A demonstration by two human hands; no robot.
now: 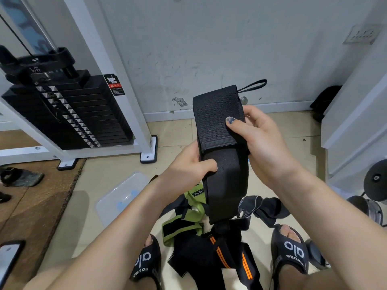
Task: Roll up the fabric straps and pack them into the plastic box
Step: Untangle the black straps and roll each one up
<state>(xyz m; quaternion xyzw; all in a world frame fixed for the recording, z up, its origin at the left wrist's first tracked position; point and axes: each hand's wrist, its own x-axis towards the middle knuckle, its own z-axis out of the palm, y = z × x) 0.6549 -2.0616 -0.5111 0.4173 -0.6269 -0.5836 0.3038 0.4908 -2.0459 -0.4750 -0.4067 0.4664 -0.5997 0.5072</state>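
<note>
Tiled gym floor, one clear plastic box [123,195]; left hand [188,170] and right hand [259,143] both gripping one black strap [217,143].

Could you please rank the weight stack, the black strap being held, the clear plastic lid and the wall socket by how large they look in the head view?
1. Weight stack.
2. Black strap, though its nearness to the camera inflates it.
3. Clear plastic lid, partly hidden by an arm.
4. Wall socket.
</note>
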